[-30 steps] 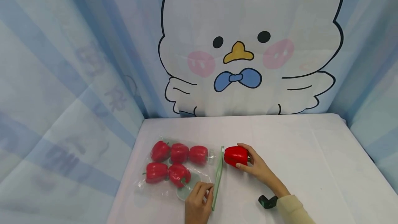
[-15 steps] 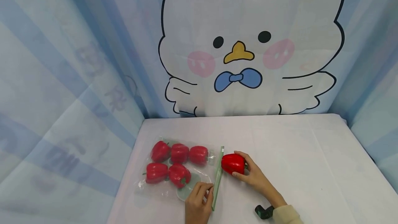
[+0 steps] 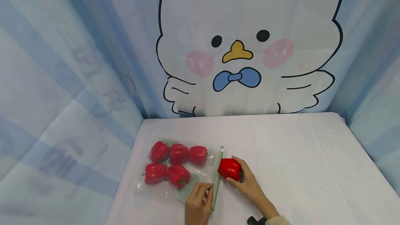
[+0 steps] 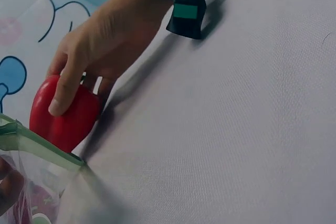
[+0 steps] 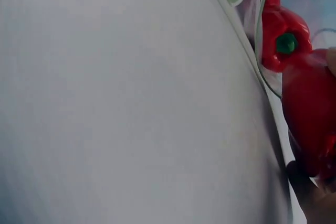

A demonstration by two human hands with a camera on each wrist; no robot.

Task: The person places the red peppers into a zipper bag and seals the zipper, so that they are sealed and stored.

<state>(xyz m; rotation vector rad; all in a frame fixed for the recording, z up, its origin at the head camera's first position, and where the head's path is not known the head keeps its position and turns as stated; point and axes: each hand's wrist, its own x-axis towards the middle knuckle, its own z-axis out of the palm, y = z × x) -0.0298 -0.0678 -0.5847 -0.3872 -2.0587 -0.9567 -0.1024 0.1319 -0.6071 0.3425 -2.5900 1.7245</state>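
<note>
My right hand [image 3: 250, 185] grips a red bell pepper [image 3: 229, 169] by its stem end, thumb on the near side and fingers over the far side. Its blunt end is right at the green zip edge [image 3: 217, 180] of a clear plastic bag [image 3: 147, 192]. With curled fingers, my left hand [image 3: 199, 202] pinches that edge near its front end. Several red bell peppers [image 3: 197, 155] lie inside the bag. In the left wrist view the held pepper [image 4: 63, 124] is at the bag's parted mouth [image 4: 42, 148]. In the right wrist view a bagged pepper [image 5: 286, 30] shows beyond the held one [image 5: 310, 108].
A white cloth covers the table [image 3: 297, 155]. Blue curtains [image 3: 78, 79] with a cartoon chick print stand behind and at both sides. A dark wrist-worn device [image 3: 257, 221] sits at my right wrist.
My right hand has brought the pepper left and nearer to me, up to the bag's zip edge. The left hand keeps its pinch on the bag, and the view has shifted slightly.
</note>
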